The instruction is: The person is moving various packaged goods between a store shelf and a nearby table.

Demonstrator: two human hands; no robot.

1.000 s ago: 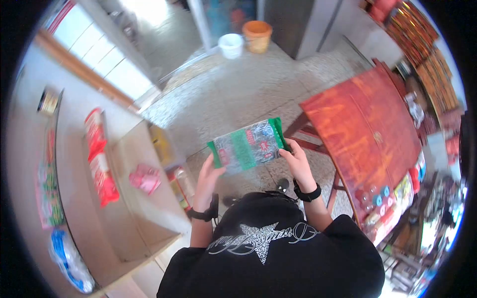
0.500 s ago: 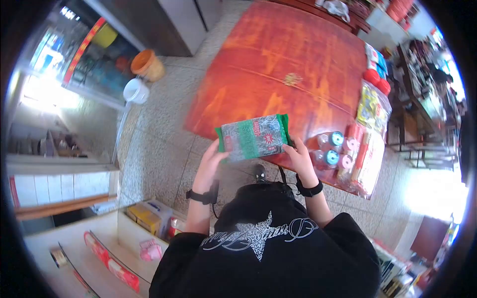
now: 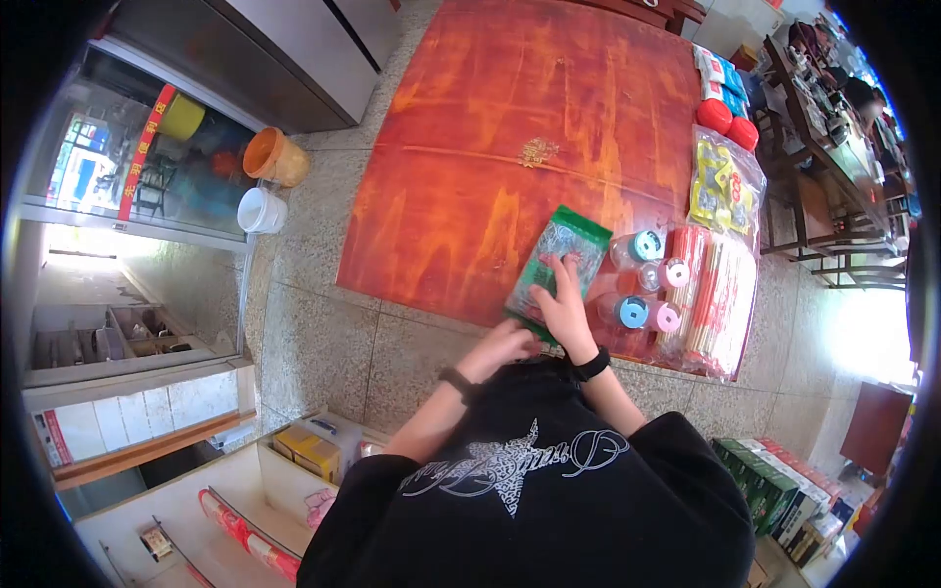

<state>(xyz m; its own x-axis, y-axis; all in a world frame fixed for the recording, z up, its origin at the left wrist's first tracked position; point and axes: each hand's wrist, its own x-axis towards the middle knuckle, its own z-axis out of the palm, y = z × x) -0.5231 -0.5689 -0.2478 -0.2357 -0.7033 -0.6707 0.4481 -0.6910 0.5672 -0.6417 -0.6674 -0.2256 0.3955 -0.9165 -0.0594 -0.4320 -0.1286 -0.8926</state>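
Observation:
A green plastic packet (image 3: pixel 584 243) with dark and white print lies slanted on the red-brown table (image 3: pixel 461 216), at its front edge. My right hand (image 3: pixel 563 309) rests on top of the packet, fingers stretched and apart over its printed face. At the packet's near end, my left hand (image 3: pixel 510 343) has its fingers closed at the lower corner; they are slightly blurred and partly hidden. Just right of the packet stand clear plastic jars with blue lids (image 3: pixel 633 312) and pink lids (image 3: pixel 666 317).
Beyond the jars lie long wrapped bundles (image 3: pixel 718 304), a yellow packet (image 3: pixel 720 191), red round-ended items (image 3: pixel 716 116) and blue-white packs (image 3: pixel 720 73). An orange bucket (image 3: pixel 277 157) and a white bucket (image 3: pixel 262 211) stand on the floor at left. An open cabinet (image 3: pixel 284 470) is at lower left.
The packet, held between both hands at its two ends before, has turned steeper, moved right and come down onto the table. My right hand has shifted onto its top, my left to its near end.

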